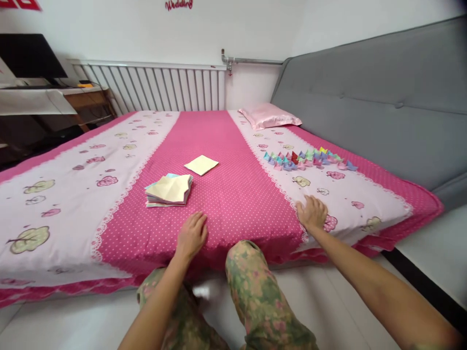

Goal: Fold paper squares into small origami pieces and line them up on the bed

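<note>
My left hand rests on the near edge of the pink bedspread, fingers extended and holding nothing. Just beyond it lies a stack of coloured paper squares, with a creased pale yellow sheet on top. A smaller pale yellow paper pile sits farther back, a little to the right. On the right, my right hand lies on the bedspread where the pink and white bands meet, fingers spread, nothing in it. Past that hand, several small folded paper pieces in many colours stand in rows.
A pink pillow lies at the far right by the grey headboard. Behind the bed runs a white radiator with a pipe. At the left stands a desk with a black monitor. My knees in camouflage trousers touch the bed's front.
</note>
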Demonstrator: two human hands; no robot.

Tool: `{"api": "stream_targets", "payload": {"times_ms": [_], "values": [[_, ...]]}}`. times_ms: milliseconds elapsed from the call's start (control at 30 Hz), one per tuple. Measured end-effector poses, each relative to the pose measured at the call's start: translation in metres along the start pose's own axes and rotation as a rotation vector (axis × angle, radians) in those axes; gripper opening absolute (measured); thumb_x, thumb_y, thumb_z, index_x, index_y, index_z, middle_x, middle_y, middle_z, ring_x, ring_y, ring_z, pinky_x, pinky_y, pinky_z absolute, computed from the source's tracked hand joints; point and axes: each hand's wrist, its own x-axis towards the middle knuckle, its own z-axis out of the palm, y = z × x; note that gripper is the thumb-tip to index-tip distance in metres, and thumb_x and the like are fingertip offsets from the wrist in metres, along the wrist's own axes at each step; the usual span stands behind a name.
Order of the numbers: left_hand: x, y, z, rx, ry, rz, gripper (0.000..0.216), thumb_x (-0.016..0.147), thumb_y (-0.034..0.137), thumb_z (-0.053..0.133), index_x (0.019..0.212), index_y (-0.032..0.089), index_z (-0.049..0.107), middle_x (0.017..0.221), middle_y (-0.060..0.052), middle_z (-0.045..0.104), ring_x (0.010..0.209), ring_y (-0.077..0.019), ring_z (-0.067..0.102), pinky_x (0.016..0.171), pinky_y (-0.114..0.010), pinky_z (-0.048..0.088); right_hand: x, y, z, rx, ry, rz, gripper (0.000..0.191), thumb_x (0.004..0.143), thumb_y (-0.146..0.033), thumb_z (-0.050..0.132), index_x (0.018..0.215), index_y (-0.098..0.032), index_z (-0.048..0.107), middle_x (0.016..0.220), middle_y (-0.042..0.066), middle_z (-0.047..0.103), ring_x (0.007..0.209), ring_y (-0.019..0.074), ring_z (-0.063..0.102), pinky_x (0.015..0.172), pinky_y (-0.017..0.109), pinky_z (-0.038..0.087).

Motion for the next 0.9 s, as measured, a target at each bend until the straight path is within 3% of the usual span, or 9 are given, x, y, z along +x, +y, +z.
{"api": "stream_targets", "payload": {"times_ms": [167, 267, 433, 900], "values": [[-0.016, -0.045, -0.016, 0.153, 0.268, -0.286, 0.028, 0.079, 0.025, 0.043, 0.1, 0.014, 0.059, 0.104, -0.012, 0.06, 0.1, -0.0224, 0.054, 0.092, -0.036, 0.039, 0.003, -0.003, 0.0, 0.018, -0.008, 0.024, 0.045, 0.082, -0.034, 0.038, 0.119, -0.01, 0.048, 0.124, 0.016, 0.049, 0.116, 0.0268, 0.035, 0.097, 0.044, 0.021], [-0.02, -0.055, -0.011, 0.196, 0.324, -0.346, 0.028, 0.076, 0.022, 0.044, 0.101, 0.016, 0.057, 0.102, -0.011, 0.061, 0.099, -0.0237, 0.053, 0.09, -0.037, 0.039, 0.005, -0.003, 0.001, 0.011, 0.0, 0.032, 0.045, 0.082, -0.033, 0.039, 0.119, -0.011, 0.049, 0.123, 0.014, 0.05, 0.116, 0.0258, 0.035, 0.098, 0.042, 0.021], [-0.018, -0.055, -0.003, 0.226, 0.354, -0.387, 0.028, 0.074, 0.022, 0.045, 0.099, 0.019, 0.056, 0.1, -0.009, 0.06, 0.094, -0.0252, 0.054, 0.086, -0.038, 0.039, 0.007, -0.003, 0.004, -0.001, 0.011, 0.033, 0.044, 0.082, -0.033, 0.038, 0.119, -0.012, 0.05, 0.123, 0.013, 0.051, 0.115, 0.0257, 0.036, 0.099, 0.041, 0.021], [-0.019, -0.055, -0.01, 0.299, 0.354, -0.35, 0.027, 0.076, 0.02, 0.044, 0.1, 0.017, 0.056, 0.098, -0.009, 0.062, 0.092, -0.0239, 0.055, 0.085, -0.035, 0.04, 0.004, -0.004, 0.004, 0.029, 0.043, 0.001, 0.043, 0.083, -0.033, 0.037, 0.116, -0.009, 0.05, 0.119, 0.014, 0.054, 0.113, 0.0249, 0.039, 0.099, 0.039, 0.022]]}}
